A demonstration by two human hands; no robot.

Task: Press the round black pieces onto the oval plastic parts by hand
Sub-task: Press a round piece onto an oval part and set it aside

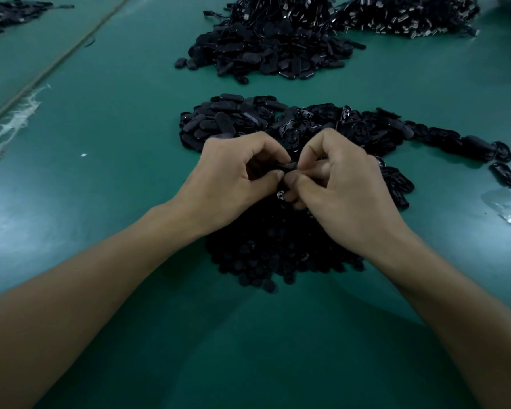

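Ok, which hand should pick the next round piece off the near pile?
Right, probably. Both hands pinch the oval part, but the right hand's lower fingers hang just over the pile of round pieces; the left hand sits at its edge.

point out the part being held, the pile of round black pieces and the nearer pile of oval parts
held part (287, 166): head view, its exposed dark edge
pile of round black pieces (260, 255): head view, middle of the heap
nearer pile of oval parts (219, 125): head view, left side of the heap
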